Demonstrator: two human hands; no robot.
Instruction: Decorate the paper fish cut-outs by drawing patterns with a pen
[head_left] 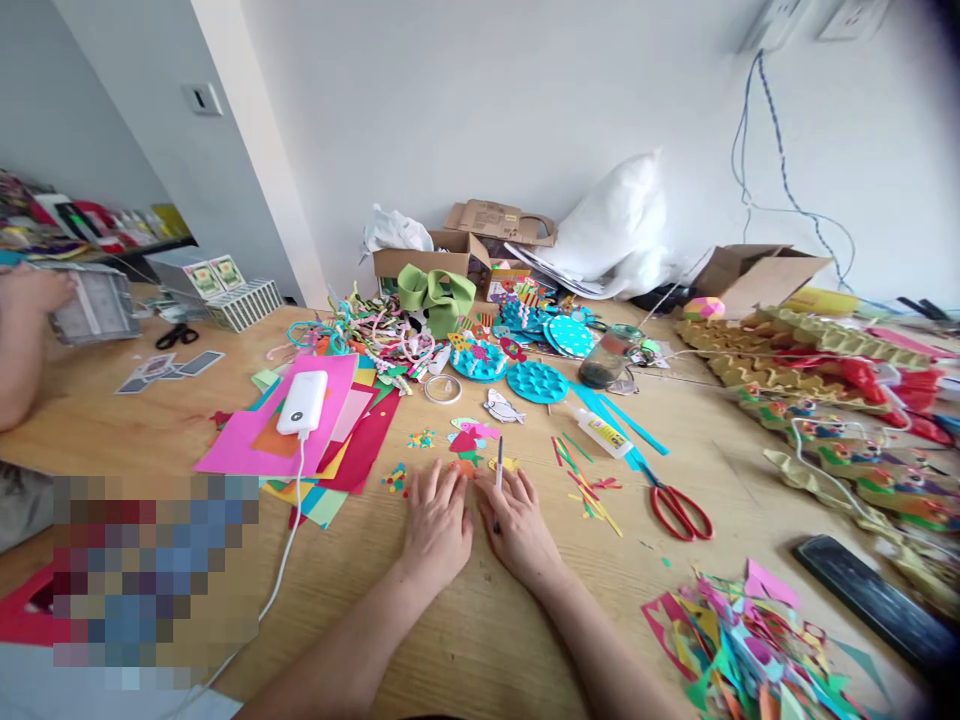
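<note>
My left hand (pixel 437 522) lies palm down on the table, fingers stretched out, with the fingertips at a small orange paper piece (pixel 463 467). Beside it, my right hand (pixel 519 525) grips a slim pen (pixel 500 464) that stands up between the fingers; its lower end shows under the palm. Just beyond the hands lie pink, red and green paper fish (pixel 469 437) and a yellow paper piece (pixel 510 464), partly behind the fingers. A white paper fish (pixel 503 407) with drawn outlines is farther off. Tiny coloured dots (pixel 395 478) sit left of my left hand.
Red-handled scissors (pixel 681 512), a glue bottle (pixel 602 432) and thin paper strips (pixel 581 480) lie to the right. Paper scraps (pixel 757 650) and a black phone (pixel 874 595) are nearer. Coloured sheets (pixel 375 440) carry a white power bank (pixel 302 402) with a cable. Another person's hand (pixel 49 300) is far left.
</note>
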